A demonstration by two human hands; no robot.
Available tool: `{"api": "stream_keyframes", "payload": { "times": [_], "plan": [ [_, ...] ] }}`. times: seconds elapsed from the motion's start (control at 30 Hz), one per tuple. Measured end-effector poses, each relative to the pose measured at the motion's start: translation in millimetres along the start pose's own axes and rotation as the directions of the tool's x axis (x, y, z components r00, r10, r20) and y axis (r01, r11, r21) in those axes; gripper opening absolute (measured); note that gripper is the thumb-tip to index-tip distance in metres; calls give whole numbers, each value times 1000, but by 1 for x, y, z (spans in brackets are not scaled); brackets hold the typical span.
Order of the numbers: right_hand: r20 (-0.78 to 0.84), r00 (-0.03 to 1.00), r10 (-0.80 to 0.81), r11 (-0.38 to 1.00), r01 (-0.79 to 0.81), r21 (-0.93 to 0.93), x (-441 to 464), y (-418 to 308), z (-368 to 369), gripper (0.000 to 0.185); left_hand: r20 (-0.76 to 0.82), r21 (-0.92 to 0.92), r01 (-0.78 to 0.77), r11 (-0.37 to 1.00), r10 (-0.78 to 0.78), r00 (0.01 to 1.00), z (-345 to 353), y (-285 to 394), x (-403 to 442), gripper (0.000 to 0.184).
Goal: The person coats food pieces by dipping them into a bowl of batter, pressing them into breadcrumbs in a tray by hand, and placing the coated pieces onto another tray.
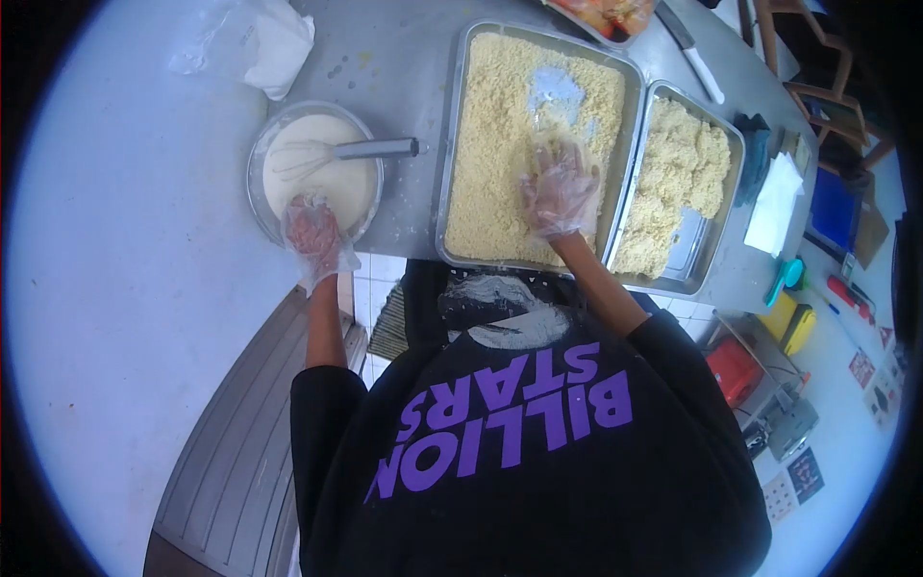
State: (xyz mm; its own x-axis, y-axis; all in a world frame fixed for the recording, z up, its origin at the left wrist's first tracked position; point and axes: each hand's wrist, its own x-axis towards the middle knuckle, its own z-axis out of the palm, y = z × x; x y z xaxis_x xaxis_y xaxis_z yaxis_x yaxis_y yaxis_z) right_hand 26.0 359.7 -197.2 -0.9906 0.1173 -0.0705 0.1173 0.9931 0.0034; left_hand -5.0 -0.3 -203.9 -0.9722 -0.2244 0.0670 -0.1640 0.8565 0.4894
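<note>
Head view: two hands in clear plastic gloves, well apart. Left hand (313, 231): over the near edge of a metal bowl (371, 206) of pale batter (338, 181); whether its fingers grip anything, cannot tell. Whisk (363, 149): in the bowl, handle across the rim. Right hand (561, 188): open, fingers spread, on yellowish crumbs (495, 144) in a large metal tray (445, 183). Second tray (688, 245): just beside, right, with clumpier crumbs (673, 154). Knife (694, 58): beyond it, white-handled, on the metal table (409, 82).

Pale liquid (348, 183) in round bowl (253, 183) beneath left fingers (306, 203), whisk (373, 148) slanting beyond them, yellowish crumbs (492, 144) filling shallow metal tray (446, 192) around right fingers (566, 156)
</note>
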Motion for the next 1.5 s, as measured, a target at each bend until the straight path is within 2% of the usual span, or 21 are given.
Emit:
{"api": "stream_keyframes", "payload": {
  "times": [0.03, 0.1, 0.17, 0.3, 0.37, 0.4, 0.47, 0.5, 0.57, 0.7, 0.8, 0.87, 0.9, 0.97, 1.0, 1.07, 1.2, 1.27, 1.4, 1.47, 1.5],
  "plan": [
    [-7, 995, -99, 922, 89, -377, -2, 5, 9, 53, -24, 112, -107, 988, 110, 994, 6, -14, -4, 36],
    [7, 982, -190, 701, 140, -699, -11, 9, 21, 54, -41, 217, -224, 950, 238, 970, 6, -22, -8, 35],
    [-53, 998, -29, 999, 27, -39, -1, 10, 26, 54, -69, 77, -127, 989, 132, 989, -1, 2, 0, 36],
    [-318, 946, 69, 958, 26, 286, 11, 21, 15, 51, 68, -46, -22, 999, 25, 997, -13, 14, 2, 37],
    [-37, 995, 96, 864, -65, 498, 34, 36, 5, 48, -52, 40, -100, 994, 102, 993, -7, 15, -1, 37],
    [57, 994, 96, 825, -112, 554, 45, 39, -3, 47, -56, 35, -106, 994, 107, 993, -6, 15, -1, 37],
    [-265, 933, -246, 785, 352, 509, 68, 15, -35, 38, -65, -8, -117, 993, 116, 991, -7, 14, 1, 35],
    [-268, 934, -236, 788, 345, 510, 79, 2, -44, 38, -63, -9, -127, 992, 126, 990, -10, 18, 1, 35],
    [28, 845, -535, 828, 517, 218, 95, -18, -56, 32, -23, -44, -63, 997, 62, 998, -17, 27, 1, 34],
    [231, 783, -578, 814, 537, 221, 86, -2, -57, 30, -10, -22, -115, 993, 115, 993, -9, 8, 1, 37],
    [324, 759, -566, 745, 301, 595, 83, 45, -65, 32, -4, 79, -15, 997, 15, 1000, -3, 1, -4, 36],
    [-89, 963, -255, 741, 254, 621, 86, 57, -47, 37, -75, 136, -111, 984, 122, 990, -5, 8, -2, 35],
    [-85, 965, -248, 744, 246, 622, 87, 51, -28, 37, -68, 136, -116, 984, 126, 990, -4, 6, -4, 35],
    [-157, 981, 111, 740, 24, 672, 90, 27, 12, 47, -54, 69, -134, 988, 138, 989, -1, 0, -2, 36],
    [-153, 981, 117, 739, 17, 673, 88, 19, 7, 47, -48, 71, -139, 988, 142, 989, -2, 3, -1, 36],
    [-434, 895, -102, 982, 160, 99, 82, 6, -7, 52, 75, -57, 14, 998, -10, 997, -7, 7, 4, 37],
    [-505, 858, -90, 995, 93, -20, 91, 5, -19, 51, -95, 303, -193, 933, 231, 968, 10, -15, 1, 40],
    [-83, 991, 109, 936, -74, 345, 93, 9, -49, 49, -15, 94, -116, 989, 118, 993, -4, 4, 0, 37],
    [-238, 957, 164, 881, -33, 472, 79, 61, -14, 47, 41, 26, -67, 997, 66, 997, -16, 14, 2, 34],
    [-34, 998, -50, 944, 58, 326, 67, 78, -6, 45, -27, -41, -121, 992, 120, 992, -12, 16, 1, 32],
    [168, 985, 46, 940, -100, 327, 61, 72, -1, 42, -25, -55, -144, 988, 143, 989, -8, 13, 1, 32]
  ]
}}
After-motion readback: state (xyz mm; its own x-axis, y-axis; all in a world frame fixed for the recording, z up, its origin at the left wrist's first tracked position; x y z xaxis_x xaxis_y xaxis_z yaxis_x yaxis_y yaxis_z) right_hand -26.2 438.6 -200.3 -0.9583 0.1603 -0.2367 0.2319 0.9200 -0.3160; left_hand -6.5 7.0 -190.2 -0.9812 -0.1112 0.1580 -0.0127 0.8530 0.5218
